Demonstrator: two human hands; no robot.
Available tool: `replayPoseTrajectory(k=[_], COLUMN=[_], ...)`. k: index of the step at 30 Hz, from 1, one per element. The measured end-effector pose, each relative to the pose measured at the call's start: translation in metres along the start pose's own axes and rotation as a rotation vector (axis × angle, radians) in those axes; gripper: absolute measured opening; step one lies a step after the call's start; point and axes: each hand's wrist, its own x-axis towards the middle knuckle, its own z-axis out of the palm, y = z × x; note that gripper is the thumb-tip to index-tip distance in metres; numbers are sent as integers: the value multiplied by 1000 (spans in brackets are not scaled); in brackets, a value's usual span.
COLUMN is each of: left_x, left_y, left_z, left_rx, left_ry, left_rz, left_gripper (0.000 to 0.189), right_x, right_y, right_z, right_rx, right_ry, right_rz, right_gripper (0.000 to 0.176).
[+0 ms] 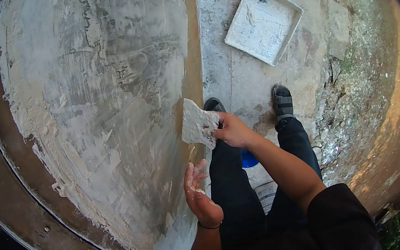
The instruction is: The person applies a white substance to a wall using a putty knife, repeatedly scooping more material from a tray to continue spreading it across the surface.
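- Beside the plastered wall (102, 87), my right hand (234, 131) clamps the putty scraper (199, 124), blade left of my grip, long edge upright.
- Left hand (198, 194) just below, released, empty.
- Tray (262, 21) on ground, well apart.

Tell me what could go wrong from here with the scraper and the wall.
1. The right hand pinches the putty-caked scraper only at its edge; it may slip and fall onto the sandals below.
2. The left hand, open and smeared with putty, is close to the coated wall and could smudge it.
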Motion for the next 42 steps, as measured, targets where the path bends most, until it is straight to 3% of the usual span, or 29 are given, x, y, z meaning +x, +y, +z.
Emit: replayPoseTrajectory(k=[5,11,15,17,21,25,27,42], left_x=[-14,-18,-25,-27,-30,-32,-31,-28], left_y=[9,-3,-21,-26,-26,-22,-18,-10], left_z=[23,18,-3,-15,-28,-32,-34,-38], left_rx=[-66,-37,5,18,22,-1,-48,-61], left_ry=[105,19,-21,-34,-22,-16,28,-5], left_rz=[-1,10,-43,-55,-86,-71,-45,81], left_gripper=[56,56,55,55,56,56,55,53], right_x=[-14,-15,-11,-6,-1,2,7,1], right_y=[-26,2,19,22,25,14,9,1], right_z=[-12,-7,7,16,40,74,92,147], right_rx=[-270,-255,-248,-389,-506,-484,-458,-428], right_ry=[-23,17,48,133,302,403,517,527], right_rz=[81,-105,-116,-19,-45,-3,-52,-359], right_gripper=[31,27,25,23,21,21,21,20])
